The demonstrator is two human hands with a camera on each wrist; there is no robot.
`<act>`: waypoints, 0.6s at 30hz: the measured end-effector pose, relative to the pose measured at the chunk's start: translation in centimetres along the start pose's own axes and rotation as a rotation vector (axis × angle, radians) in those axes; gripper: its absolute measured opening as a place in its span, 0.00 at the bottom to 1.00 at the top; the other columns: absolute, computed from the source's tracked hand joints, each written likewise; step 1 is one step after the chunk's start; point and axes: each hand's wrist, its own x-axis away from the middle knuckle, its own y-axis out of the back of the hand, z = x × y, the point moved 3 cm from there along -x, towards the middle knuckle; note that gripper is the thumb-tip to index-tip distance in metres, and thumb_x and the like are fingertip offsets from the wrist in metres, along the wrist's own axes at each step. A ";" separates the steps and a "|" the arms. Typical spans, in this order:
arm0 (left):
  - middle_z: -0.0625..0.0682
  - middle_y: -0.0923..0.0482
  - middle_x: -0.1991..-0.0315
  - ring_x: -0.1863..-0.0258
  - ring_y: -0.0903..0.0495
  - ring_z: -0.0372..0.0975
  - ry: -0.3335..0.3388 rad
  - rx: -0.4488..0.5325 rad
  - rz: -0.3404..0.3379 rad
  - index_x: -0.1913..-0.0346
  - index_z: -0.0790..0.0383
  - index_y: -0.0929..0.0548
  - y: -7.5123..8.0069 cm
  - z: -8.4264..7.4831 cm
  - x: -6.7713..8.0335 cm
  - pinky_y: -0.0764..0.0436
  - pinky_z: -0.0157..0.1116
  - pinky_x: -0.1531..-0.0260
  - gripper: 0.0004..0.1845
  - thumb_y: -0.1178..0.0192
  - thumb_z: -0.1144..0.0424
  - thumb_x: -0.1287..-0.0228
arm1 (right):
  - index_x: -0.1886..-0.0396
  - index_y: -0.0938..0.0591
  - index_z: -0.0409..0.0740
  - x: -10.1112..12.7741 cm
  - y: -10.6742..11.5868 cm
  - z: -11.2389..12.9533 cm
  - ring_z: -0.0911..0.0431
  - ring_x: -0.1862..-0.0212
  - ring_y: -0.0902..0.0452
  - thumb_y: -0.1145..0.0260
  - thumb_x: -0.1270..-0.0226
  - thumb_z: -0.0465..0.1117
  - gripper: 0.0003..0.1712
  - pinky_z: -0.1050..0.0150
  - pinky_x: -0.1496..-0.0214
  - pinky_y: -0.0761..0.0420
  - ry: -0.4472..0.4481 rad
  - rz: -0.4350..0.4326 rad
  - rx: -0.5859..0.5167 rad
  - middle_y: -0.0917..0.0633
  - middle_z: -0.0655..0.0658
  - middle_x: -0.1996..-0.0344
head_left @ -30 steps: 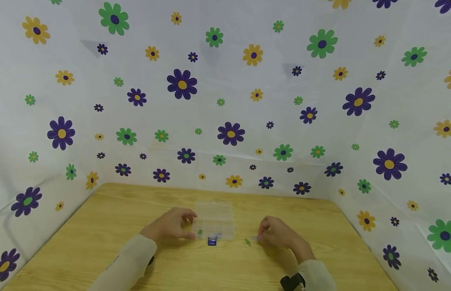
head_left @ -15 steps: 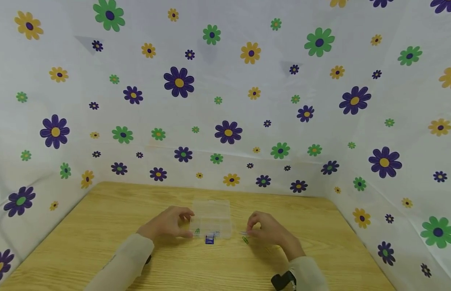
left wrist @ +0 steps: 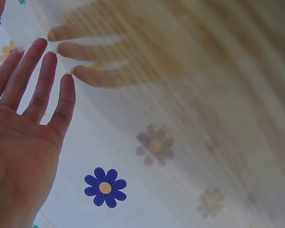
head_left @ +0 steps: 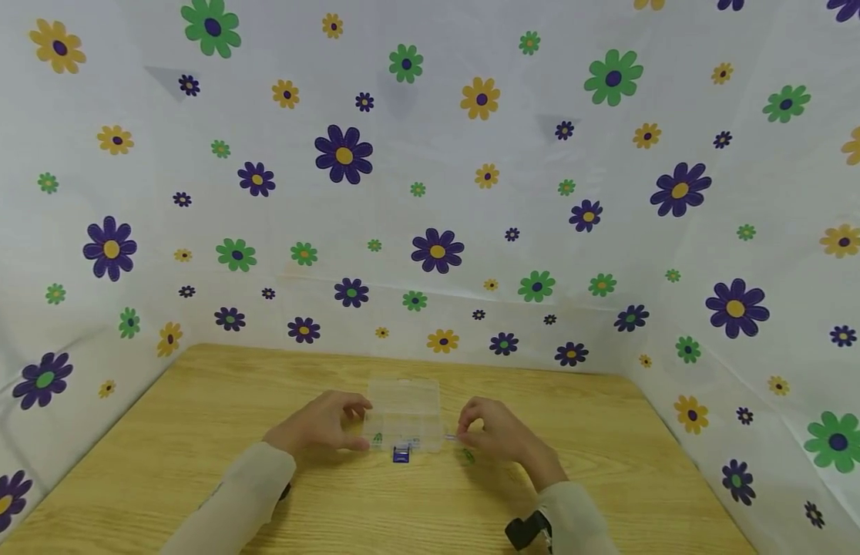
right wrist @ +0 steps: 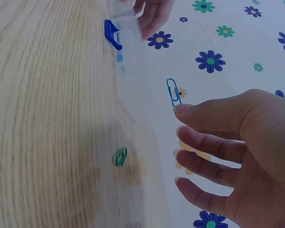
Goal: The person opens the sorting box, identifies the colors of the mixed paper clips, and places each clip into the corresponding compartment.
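A clear plastic compartment box (head_left: 421,416) with a blue latch (head_left: 401,455) lies with its lid open on the table. Inside its front compartments sit a green paper clip (head_left: 377,439) and some blue pieces (head_left: 411,442). At the box's left end my left hand (head_left: 319,425) rests, thumb near the front corner, its fingers nearly straight in the left wrist view. Between thumb and index finger my right hand (head_left: 498,435) pinches a blue paper clip (right wrist: 174,93), just right of the box. Below that hand, another green paper clip (right wrist: 119,156) lies on the table.
The wooden table (head_left: 361,509) runs back to a white, flower-printed cloth (head_left: 527,193), which hangs behind and on both sides. A black wrist device (head_left: 527,529) sits at the right sleeve.
My right hand has lifted the blue paper clip from beside the green one and moved it left, close to the box. The left hand stays at the box's left end.
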 end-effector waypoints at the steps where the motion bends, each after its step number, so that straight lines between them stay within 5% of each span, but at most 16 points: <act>1: 0.49 0.14 0.50 0.51 0.18 0.42 -0.003 0.000 0.001 0.40 0.62 0.17 0.0 0.0 0.0 0.18 0.50 0.43 0.37 0.21 0.43 0.49 | 0.71 0.14 0.46 -0.1 -0.1 0.1 0.51 0.52 0.19 0.30 0.31 0.35 0.07 0.42 0.44 0.18 0.001 0.000 0.000 0.15 0.46 0.58; 18: 0.51 0.14 0.49 0.50 0.18 0.44 0.013 0.038 0.009 0.39 0.63 0.17 0.2 -0.4 0.1 0.19 0.52 0.42 0.38 0.20 0.46 0.50 | 0.73 0.13 0.46 -2.9 -2.6 1.8 0.49 0.49 0.19 0.28 0.34 0.34 0.08 0.43 0.36 0.21 -0.013 -0.025 0.045 0.14 0.47 0.58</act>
